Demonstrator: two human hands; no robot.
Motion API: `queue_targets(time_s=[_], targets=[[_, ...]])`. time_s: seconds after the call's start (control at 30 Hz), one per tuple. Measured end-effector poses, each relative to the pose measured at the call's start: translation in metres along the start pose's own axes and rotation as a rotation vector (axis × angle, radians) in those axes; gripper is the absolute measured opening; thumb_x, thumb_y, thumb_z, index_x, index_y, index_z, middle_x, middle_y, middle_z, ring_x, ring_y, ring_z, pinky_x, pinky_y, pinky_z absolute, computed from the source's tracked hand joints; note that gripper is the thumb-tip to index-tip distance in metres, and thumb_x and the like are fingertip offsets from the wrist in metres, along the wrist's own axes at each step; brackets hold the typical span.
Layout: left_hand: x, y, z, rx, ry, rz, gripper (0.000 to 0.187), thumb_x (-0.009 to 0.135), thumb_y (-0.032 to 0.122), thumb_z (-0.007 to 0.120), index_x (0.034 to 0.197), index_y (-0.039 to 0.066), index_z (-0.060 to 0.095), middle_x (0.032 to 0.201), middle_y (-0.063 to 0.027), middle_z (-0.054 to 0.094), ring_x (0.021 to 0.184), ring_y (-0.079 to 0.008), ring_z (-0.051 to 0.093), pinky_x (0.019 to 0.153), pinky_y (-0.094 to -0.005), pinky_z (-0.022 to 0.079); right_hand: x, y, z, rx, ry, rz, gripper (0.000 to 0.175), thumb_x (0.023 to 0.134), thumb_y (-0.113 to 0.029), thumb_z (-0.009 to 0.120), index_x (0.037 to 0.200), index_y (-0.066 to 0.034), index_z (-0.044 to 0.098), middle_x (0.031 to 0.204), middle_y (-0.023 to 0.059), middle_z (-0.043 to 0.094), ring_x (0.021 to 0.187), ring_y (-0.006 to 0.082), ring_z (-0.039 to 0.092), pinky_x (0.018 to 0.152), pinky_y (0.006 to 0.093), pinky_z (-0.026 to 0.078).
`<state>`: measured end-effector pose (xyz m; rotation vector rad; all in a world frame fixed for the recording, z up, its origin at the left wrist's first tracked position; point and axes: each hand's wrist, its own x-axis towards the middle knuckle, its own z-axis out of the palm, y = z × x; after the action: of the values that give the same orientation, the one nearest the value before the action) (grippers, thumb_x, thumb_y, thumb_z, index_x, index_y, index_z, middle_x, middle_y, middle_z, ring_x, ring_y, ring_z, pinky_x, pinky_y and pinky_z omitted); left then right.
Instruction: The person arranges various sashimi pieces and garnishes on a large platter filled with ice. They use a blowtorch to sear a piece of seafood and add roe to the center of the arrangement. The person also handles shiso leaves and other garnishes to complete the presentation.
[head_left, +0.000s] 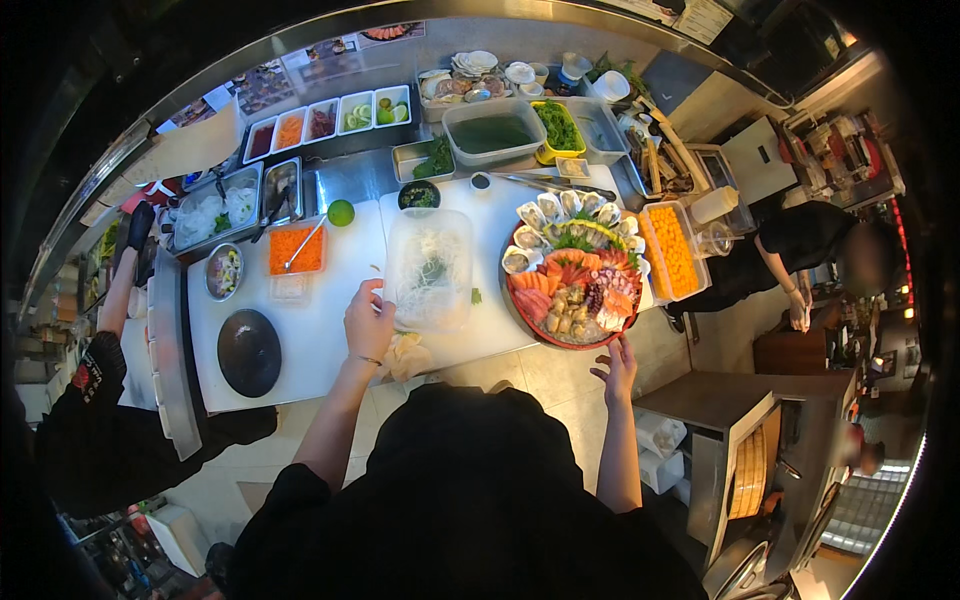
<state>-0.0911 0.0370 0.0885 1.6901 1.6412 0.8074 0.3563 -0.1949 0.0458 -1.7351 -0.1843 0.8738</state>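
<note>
My left hand (369, 321) is at the left wall of a translucent plastic tub (427, 319), its fingers curled. Whether it grips the tub is hard to see. White shreds, perhaps radish, lie in the tub. My right hand (619, 373) reaches up to the near rim of a round red-rimmed platter (517, 319), fingers apart and one fingertip at the rim. On the platter, opened oysters (549, 210) ring the far side. Sliced raw fish (532, 289), octopus slices (607, 285) and shellfish meat (570, 315) fill the nearer part. Crumpled pale gloves or film (405, 358) lie below the tub.
A dark oval plate (249, 352), a tub of orange roe (298, 249) and a lime (340, 213) are on the white cutting board (337, 300). Knives (551, 185) lie behind the platter. A yellow-orange filled tub (667, 247) stands right. Co-workers (82, 442) (802, 240) stand either side.
</note>
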Motion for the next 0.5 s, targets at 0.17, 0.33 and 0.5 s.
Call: queue_targets(time_s=[0.17,0.33,0.5], targets=[[-0.057,-0.004,-0.017,0.104,0.115,0.015,0.039,0.09,0.013,0.077,0.127,0.008,0.067,0.109,-0.0134,0.065,0.088,-0.0288,0.067,0.079,-0.0408,0.056,-0.024,-0.077,0.037,-0.486,0.281,-0.723,0.032,0.098,0.0,0.068,0.13,-0.0029,0.07,0.121,0.0121,0.071,0.106,0.0241,0.071,0.093,0.0352,0.057],[-0.1,-0.035,-0.006,0.219,-0.123,0.01,0.046,0.09,0.019,0.082,0.132,0.007,0.066,0.11,-0.0142,0.061,0.103,-0.0301,0.063,0.089,-0.0425,0.054,0.025,-0.159,0.185,-0.592,-0.25,-1.141,0.039,0.093,-0.009,0.077,0.131,-0.0026,0.074,0.124,0.0194,0.075,0.121,0.0395,0.067,0.11,0.0477,0.051],[-0.107,-0.027,0.005,0.19,0.068,-0.132,0.048,0.094,0.018,0.081,0.137,0.005,0.064,0.121,-0.0159,0.06,0.11,-0.0309,0.059,0.095,-0.0424,0.052,0.135,-0.177,0.359,-1.195,-0.643,-1.05,0.063,0.089,-0.027,0.082,0.141,-0.0005,0.059,0.131,0.0271,0.07,0.125,0.0455,0.067,0.106,0.0528,0.057]])
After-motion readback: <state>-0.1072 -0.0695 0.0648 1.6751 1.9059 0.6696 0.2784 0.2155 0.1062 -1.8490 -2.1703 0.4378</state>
